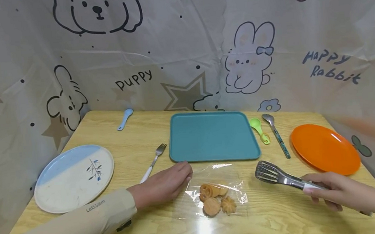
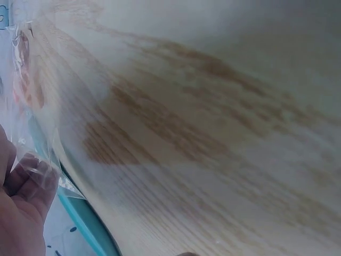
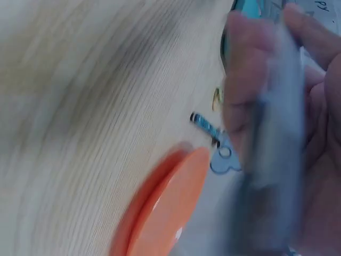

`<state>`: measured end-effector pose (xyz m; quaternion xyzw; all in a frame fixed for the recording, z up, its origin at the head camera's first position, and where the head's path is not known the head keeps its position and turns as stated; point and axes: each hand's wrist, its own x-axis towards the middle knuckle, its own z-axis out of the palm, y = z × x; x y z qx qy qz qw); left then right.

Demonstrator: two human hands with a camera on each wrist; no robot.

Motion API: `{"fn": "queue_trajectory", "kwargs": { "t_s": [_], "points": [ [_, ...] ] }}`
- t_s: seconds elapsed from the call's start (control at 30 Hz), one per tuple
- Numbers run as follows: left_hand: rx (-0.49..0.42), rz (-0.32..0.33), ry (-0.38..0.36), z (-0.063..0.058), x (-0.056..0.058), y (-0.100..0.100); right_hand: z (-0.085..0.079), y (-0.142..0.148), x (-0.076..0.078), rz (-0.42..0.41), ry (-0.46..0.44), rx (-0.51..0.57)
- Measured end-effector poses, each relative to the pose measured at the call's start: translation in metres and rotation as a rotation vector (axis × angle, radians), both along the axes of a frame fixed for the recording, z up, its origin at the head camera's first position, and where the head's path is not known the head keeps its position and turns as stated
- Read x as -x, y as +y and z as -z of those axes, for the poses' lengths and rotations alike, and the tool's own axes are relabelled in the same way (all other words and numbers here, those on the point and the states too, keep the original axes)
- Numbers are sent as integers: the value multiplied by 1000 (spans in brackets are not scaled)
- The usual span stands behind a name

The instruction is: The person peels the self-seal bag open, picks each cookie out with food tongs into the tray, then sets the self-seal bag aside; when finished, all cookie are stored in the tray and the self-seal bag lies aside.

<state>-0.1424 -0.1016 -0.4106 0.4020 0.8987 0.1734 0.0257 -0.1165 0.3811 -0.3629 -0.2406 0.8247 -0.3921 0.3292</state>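
Observation:
A clear plastic bag (image 1: 195, 209) with several cookies (image 1: 212, 206), among them a round one and a flower-shaped one, lies on the table. At its upper left corner my left hand (image 1: 165, 182) pinches the film; in the left wrist view the fingers (image 2: 33, 184) have the clear plastic between them. My right hand (image 1: 339, 191) grips the handle of metal tongs (image 1: 279, 176) with a slotted head, held to the right of the bag. The tongs' handle is blurred in the right wrist view.
Behind the bag lies a teal tray (image 1: 212, 137). A white-and-blue plate (image 1: 69, 183) and a fork (image 1: 154, 160) are left; a blue spoon (image 1: 126, 118) lies at the back. Right of the tray are a green spoon (image 1: 256, 125), a metal spoon (image 1: 277, 137) and an orange plate (image 1: 324, 149).

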Motion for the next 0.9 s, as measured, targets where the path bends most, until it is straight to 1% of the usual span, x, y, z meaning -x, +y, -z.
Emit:
{"fn": "queue_trajectory", "kwargs": {
  "t_s": [0.07,0.2,0.33,0.43,0.53,0.67,0.8,0.9],
  "points": [
    [1,-2,-5,0,0,0,-2,-8,6,-26,-49,13],
    [3,0,7,-1,0,0,-3,-23,14,-68,-152,5],
    [0,6,17,-1,1,-1,0,-36,22,-106,-240,65],
    [-3,7,15,1,1,-1,3,-44,28,-132,-266,90],
    [0,9,18,2,1,-1,6,-52,33,-152,-268,72],
    [1,9,24,4,2,0,10,-61,39,-158,-275,38],
    [-14,8,34,5,2,0,14,-66,43,-169,-290,42],
    [-23,6,27,5,2,0,15,-68,46,-182,-324,60]
  ]
}}
